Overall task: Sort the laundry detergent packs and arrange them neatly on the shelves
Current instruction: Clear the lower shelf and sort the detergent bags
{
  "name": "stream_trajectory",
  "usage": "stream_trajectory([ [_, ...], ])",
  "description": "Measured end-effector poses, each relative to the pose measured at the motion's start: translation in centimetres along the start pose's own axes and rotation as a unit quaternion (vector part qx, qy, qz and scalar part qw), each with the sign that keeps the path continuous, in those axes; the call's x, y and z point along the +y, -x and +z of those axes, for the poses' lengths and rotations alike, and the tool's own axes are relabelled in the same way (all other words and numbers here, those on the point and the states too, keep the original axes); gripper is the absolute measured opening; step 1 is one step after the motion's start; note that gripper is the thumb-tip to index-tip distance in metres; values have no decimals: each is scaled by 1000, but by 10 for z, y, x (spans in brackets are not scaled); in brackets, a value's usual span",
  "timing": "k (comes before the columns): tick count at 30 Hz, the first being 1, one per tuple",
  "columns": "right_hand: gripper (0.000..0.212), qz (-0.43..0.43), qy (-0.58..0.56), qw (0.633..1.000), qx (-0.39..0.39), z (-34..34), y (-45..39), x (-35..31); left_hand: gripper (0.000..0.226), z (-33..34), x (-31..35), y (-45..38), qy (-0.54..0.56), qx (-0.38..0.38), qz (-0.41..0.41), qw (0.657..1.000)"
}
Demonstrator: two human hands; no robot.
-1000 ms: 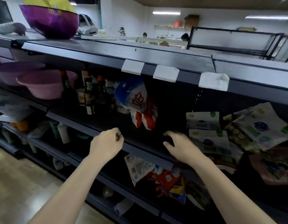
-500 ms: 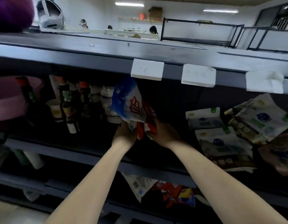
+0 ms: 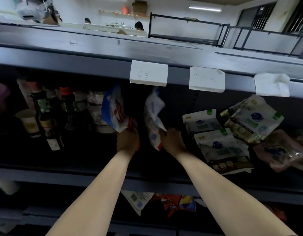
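Detergent packs, two of them, stand upright on the middle shelf (image 3: 62, 174), one in each hand. The left hand (image 3: 127, 142) grips the bottom of the blue and white pack (image 3: 113, 109); the right hand (image 3: 172, 142) grips the bottom of the crumpled white pack (image 3: 154, 114). Both arms reach forward, nearly straight. The packs are soft, shiny plastic pouches. At right lie three white pouches (image 3: 220, 147), flat and overlapping. Three white price tags (image 3: 148, 73) hang on the upper shelf edge.

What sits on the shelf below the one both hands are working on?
Under the working shelf, a white printed pack and a red pack show between the forearms. The arms and shelf edge cover the rest.
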State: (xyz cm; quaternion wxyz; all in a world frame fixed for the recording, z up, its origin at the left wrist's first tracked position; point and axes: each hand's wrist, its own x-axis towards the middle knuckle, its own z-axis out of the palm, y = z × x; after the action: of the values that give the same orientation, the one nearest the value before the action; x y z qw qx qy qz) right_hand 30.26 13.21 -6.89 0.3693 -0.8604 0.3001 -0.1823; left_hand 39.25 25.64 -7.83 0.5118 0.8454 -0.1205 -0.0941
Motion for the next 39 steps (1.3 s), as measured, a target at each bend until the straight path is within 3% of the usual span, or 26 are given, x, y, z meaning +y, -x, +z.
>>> stream_trajectory([
  [8,43,49,-119,992,6,-22,21,17,35,3,-10,29,140,36,-24,989],
  [11,44,64,-150,987,12,-27,34,19,27,0,-10,45,327,23,-44,944],
  [13,43,64,-178,982,19,-34,43,19,21,-5,-11,54,366,24,-41,929],
  [16,40,79,-208,974,28,-42,53,23,22,-14,-9,62,318,57,-15,946],
  [20,16,111,-261,952,116,-55,65,27,26,-23,0,74,245,111,26,963],
  [24,19,84,-267,940,193,-77,81,25,21,-29,6,83,160,177,27,971],
  [27,15,73,-235,932,265,-97,100,24,30,-30,13,93,126,201,54,970],
  [32,38,81,-170,913,362,-112,150,26,32,-37,20,118,106,152,118,975],
  [39,33,124,-131,860,477,-123,232,33,48,-29,21,162,78,48,157,983],
])
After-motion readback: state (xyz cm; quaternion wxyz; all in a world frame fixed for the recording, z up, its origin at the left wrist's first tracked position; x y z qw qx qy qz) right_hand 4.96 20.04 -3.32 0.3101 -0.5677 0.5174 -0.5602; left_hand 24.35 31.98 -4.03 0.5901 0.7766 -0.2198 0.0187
